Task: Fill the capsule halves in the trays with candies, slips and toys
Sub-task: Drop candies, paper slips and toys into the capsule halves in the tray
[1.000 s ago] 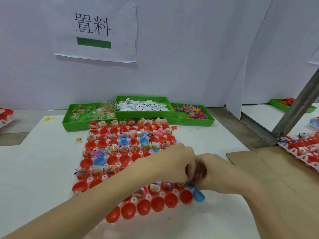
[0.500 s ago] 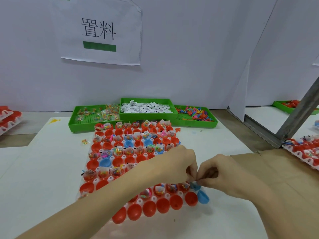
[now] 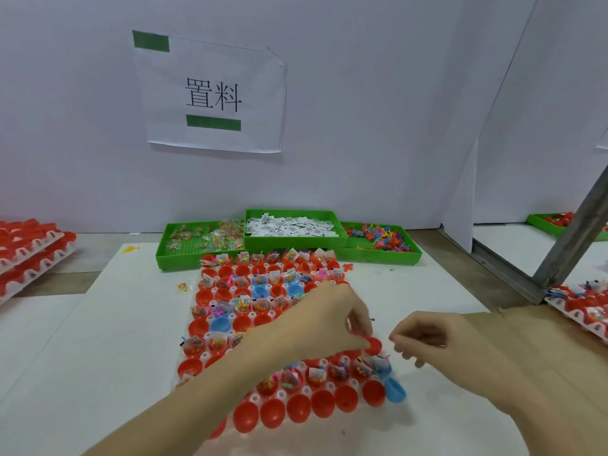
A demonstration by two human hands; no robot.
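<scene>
Capsule halves: thin, stiff plastic cups, light and a little slick by the look of them; best pinched at the rim. Red mostly, a few blue.
Tray: white, centre of the frame on the table; many cups already hold candy packets, slips and toys, the nearest row sits bare.
Left hand: grip narrow, fingertips curled down at a red cup on the tray's right edge; what it pinches I cannot tell.
Right hand: just right of the tray, fingers loosely curled, seemingly holding nothing.
Supply bins: green, behind the tray.
</scene>
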